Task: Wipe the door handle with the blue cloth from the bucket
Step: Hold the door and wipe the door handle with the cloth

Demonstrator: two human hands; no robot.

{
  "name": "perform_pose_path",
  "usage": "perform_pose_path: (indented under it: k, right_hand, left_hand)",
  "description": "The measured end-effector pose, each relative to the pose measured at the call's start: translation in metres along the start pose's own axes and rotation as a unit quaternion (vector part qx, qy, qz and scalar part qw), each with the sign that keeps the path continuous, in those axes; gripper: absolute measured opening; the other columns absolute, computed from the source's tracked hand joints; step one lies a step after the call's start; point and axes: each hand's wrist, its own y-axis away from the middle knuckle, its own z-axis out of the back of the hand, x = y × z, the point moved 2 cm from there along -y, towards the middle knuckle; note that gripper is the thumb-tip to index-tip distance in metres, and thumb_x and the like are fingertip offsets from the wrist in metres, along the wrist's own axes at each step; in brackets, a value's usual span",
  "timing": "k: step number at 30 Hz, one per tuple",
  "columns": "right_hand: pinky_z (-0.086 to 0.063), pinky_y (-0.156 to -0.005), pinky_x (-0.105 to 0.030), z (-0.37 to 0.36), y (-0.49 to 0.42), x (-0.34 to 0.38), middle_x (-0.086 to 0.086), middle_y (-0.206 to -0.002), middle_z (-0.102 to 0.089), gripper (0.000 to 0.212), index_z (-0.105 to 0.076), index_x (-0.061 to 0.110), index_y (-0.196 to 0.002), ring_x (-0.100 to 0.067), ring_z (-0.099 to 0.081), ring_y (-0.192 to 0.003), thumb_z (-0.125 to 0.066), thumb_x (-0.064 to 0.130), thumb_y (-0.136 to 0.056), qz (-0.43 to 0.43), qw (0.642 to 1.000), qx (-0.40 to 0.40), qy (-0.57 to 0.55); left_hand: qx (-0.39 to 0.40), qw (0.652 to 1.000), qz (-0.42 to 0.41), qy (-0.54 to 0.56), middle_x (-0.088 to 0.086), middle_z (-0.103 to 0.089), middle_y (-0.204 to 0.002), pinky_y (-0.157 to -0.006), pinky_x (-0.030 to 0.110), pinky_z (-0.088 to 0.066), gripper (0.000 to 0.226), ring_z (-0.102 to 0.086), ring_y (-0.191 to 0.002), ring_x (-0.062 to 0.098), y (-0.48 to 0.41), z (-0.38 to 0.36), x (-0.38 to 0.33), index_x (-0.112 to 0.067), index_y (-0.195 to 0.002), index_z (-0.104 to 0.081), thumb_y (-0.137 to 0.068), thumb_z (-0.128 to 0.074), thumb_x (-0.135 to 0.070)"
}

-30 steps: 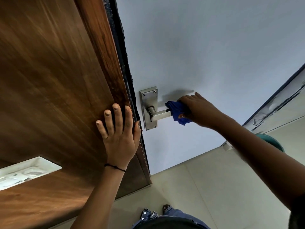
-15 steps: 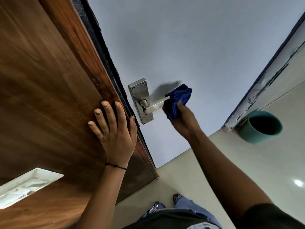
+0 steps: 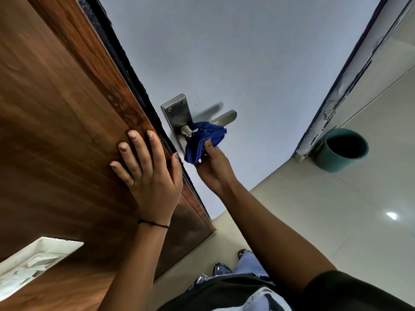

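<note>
A steel lever door handle on a steel backplate is fixed to the pale grey door face. The bunched blue cloth wraps the lever's inner end beside the spindle; the lever's outer end shows bare. My right hand grips the cloth from below. My left hand lies flat with fingers spread on the brown wooden door edge, beside the backplate. A teal bucket stands on the floor at the right.
A pale door frame runs along the right, next to the bucket. Beige floor tiles lie below. My legs in jeans stand near the door's bottom. A white switch plate sits on the wood at lower left.
My right hand has slid the cloth along the lever from its outer end to the spindle end, baring the tip. The camera has swung, bringing the bucket fully into view. My left hand stays put.
</note>
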Motion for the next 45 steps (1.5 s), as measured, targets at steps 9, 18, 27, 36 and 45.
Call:
perform_pose_path:
  k: [9, 18, 27, 36, 45]
  right_hand:
    - [-0.054, -0.085, -0.031, 0.010, 0.001, -0.002, -0.006, -0.100, -0.067, 0.018, -0.062, 0.004, -0.107, -0.016, -0.065, -0.088, -0.048, 0.007, -0.095, 0.087, 0.981, -0.031, 0.171]
    - [-0.043, -0.089, -0.020, 0.022, -0.004, -0.016, 0.001, -0.111, -0.051, 0.023, -0.056, 0.027, -0.103, -0.017, -0.047, -0.104, -0.061, 0.011, -0.086, 0.204, 0.843, -0.164, 0.470]
    - [-0.040, -0.101, -0.035, 0.015, -0.020, -0.044, -0.004, -0.140, -0.036, 0.059, -0.031, 0.021, -0.142, -0.024, -0.033, -0.118, -0.056, 0.021, -0.088, 0.249, 0.696, -0.196, 0.644]
    - [-0.038, -0.089, -0.018, -0.005, -0.019, -0.037, -0.004, -0.125, -0.041, 0.033, -0.046, 0.016, -0.123, -0.016, -0.042, -0.113, -0.052, 0.018, -0.091, 0.253, 0.787, -0.171, 0.536]
    - [-0.047, -0.095, -0.039, 0.031, -0.020, -0.008, -0.009, -0.117, -0.052, 0.033, -0.046, 0.013, -0.123, -0.026, -0.053, -0.107, -0.052, 0.021, -0.092, 0.169, 0.796, -0.232, 0.533]
  left_hand:
    - [0.011, 1.000, -0.012, 0.009, 0.019, -0.003, -0.156, -0.116, 0.040, 0.018, 0.085, 0.026, -0.145, 0.019, 0.006, -0.001, 0.000, -0.015, -0.152, 0.007, -0.092, -0.049, -0.037]
    - [0.005, 1.000, -0.011, -0.010, 0.005, 0.026, -0.157, -0.116, 0.042, 0.017, 0.087, 0.026, -0.145, 0.021, 0.005, -0.003, 0.000, -0.013, -0.152, 0.005, -0.091, -0.051, -0.037]
    - [0.012, 1.000, -0.013, -0.022, 0.006, 0.027, -0.157, -0.116, 0.042, 0.018, 0.089, 0.026, -0.144, 0.022, 0.006, -0.004, 0.000, -0.013, -0.152, 0.008, -0.090, -0.051, -0.039]
    - [0.010, 1.000, -0.010, -0.024, 0.006, 0.027, -0.157, -0.117, 0.043, 0.017, 0.089, 0.025, -0.145, 0.022, 0.005, -0.004, 0.000, -0.014, -0.152, 0.008, -0.090, -0.051, -0.040]
    - [0.015, 0.999, -0.012, -0.035, 0.007, 0.026, -0.157, -0.116, 0.043, 0.017, 0.091, 0.025, -0.145, 0.022, 0.006, -0.004, 0.002, -0.014, -0.152, 0.007, -0.089, -0.052, -0.041]
